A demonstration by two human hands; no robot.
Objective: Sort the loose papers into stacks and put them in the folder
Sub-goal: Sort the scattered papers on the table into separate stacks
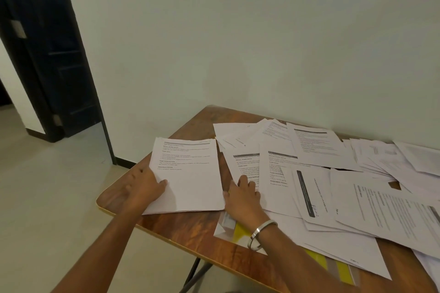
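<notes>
Head view: left hand (142, 184) grips the neat stack (188, 173), thumb on top; right hand (242, 195), fingers spread flat, presses loose papers (316, 173) beside it.

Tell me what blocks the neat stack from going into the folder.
The yellow folder lies closed under the loose papers, and the right hand and wrist rest over its visible corner. The stack, held at its edge by the left hand, sits beside it; the papers must come off first.
</notes>
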